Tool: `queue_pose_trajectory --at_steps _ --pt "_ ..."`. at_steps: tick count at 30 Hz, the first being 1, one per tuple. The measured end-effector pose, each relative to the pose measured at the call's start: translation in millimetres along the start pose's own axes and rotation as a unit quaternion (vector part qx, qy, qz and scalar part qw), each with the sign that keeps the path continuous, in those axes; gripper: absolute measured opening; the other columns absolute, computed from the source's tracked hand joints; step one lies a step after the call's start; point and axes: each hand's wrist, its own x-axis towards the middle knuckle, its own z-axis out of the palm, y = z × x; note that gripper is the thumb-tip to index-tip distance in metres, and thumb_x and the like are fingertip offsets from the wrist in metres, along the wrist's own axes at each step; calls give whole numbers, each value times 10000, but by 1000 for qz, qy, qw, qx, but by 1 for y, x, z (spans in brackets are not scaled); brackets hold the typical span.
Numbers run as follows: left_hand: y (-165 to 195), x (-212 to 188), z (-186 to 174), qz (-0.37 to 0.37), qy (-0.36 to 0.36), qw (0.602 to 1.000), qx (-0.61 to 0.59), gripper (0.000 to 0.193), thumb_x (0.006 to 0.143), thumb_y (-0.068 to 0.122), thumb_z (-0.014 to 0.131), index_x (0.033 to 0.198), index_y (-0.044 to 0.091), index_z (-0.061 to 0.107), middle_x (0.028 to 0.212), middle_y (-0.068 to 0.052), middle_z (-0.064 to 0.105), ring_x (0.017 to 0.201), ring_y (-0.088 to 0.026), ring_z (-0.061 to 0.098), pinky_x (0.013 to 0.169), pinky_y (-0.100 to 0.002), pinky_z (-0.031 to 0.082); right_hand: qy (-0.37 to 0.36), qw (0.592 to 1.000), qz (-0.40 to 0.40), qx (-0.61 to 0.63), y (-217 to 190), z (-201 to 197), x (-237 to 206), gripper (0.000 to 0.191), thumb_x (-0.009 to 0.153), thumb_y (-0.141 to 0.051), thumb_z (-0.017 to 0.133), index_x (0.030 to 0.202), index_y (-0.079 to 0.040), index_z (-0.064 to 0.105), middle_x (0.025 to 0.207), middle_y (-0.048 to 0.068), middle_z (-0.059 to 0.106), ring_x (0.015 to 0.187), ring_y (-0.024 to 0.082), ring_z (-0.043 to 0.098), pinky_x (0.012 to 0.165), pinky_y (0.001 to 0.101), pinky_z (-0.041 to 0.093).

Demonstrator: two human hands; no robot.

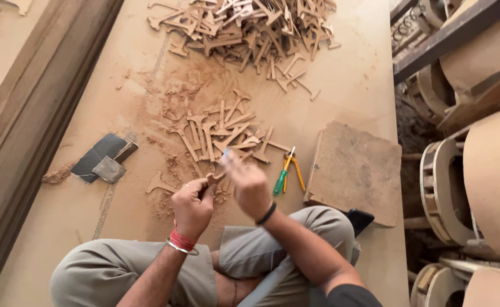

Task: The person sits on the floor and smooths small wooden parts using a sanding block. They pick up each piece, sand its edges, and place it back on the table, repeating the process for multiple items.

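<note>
While hands (221,190) pinch wooden piece (215,178), blurred

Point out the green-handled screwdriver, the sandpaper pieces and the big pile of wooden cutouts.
Green-handled screwdriver (280,182): head view, on its green handle.
Sandpaper pieces (97,154): head view, on the dark sheet's middle.
Big pile of wooden cutouts (244,25): head view, on the heap's centre.

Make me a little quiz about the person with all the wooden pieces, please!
1. True or false: the left hand holds a small wooden piece.
2. Which lies nearest the right hand? A) green-handled screwdriver B) dark sandpaper sheets C) big pile of cutouts
3. What covers the board around the small pile?

Key: 1 true. 2 A. 3 reddish sawdust. The right hand is blurred, so what its fingers hold cannot be told.
</note>
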Motion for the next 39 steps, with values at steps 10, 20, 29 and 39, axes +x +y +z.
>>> queue_pose_trajectory --at_steps 10,20,29,39 --pt "-16 -7 10 -150 2 974 -168 127 923 66 740 849 -19 681 677 0 636 585 -52 553 514 -225 461 20 1000 5 -5 -1 5 0 517 847 12 551 1358 4 628 1389 214 635 859 325 648 785 422 538" --pt "-32 -8 10 -234 -35 915 -326 220 947 63 723 776 12 596 665 -44 621 541 -91 563 503 -239 453 4 999 -11 -35 2 4 4 578 788 8 568 1362 13 637 1386 208 653 787 307 640 706 411 522" --pt "-39 -9 14 -235 -34 891 -388 220 942 59 716 755 30 603 687 -31 627 555 -89 551 507 -237 467 61 996 -70 -18 -1 -3 2 445 902 -41 588 1339 -77 663 1395 132 646 809 249 648 766 362 553" --pt "-43 -9 15 -263 -24 871 -414 218 931 31 712 755 38 584 702 -65 664 538 -113 564 495 -247 472 58 998 -33 -18 13 2 1 500 843 33 558 1322 -34 684 1397 186 657 778 262 648 743 363 560"
